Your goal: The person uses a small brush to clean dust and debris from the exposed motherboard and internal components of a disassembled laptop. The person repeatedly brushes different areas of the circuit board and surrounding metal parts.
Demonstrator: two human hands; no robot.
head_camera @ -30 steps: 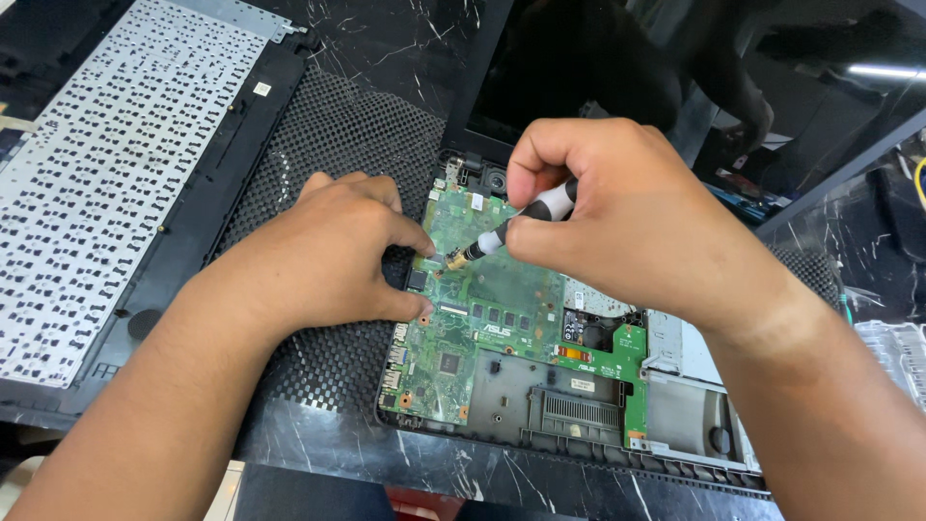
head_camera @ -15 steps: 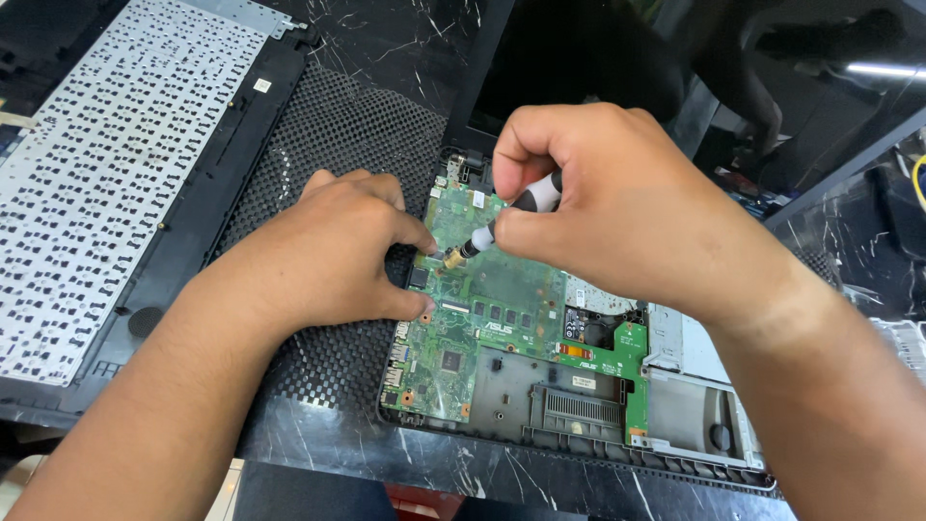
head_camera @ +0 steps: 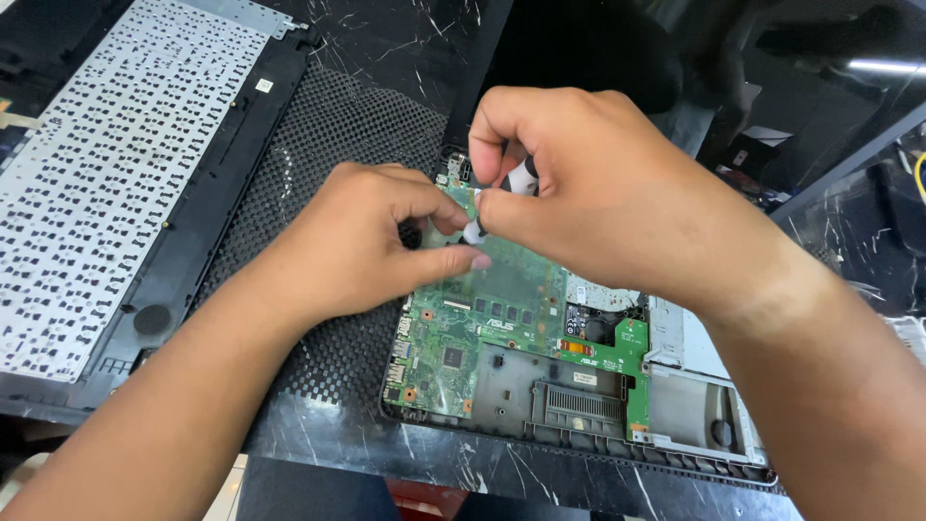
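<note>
A green laptop motherboard point(head_camera: 502, 309) sits in the open black laptop base point(head_camera: 579, 439). My right hand point(head_camera: 598, 193) grips a small black and white screwdriver point(head_camera: 516, 178), held nearly upright with its tip hidden over the board's upper left area. My left hand point(head_camera: 357, 241) rests on the board's left edge, with thumb and fingertips pinched beside the screwdriver's tip. What the fingers pinch is hidden.
An upturned laptop top cover with the metal keyboard backplate point(head_camera: 116, 164) lies at the left. A black perforated mat point(head_camera: 338, 145) covers the dark marble-patterned tabletop point(head_camera: 405, 29). Dark equipment and cables point(head_camera: 820, 87) crowd the far right.
My right hand has moved left and tilted the screwdriver more upright over the board's upper left. My left fingers have closed in beside its tip.
</note>
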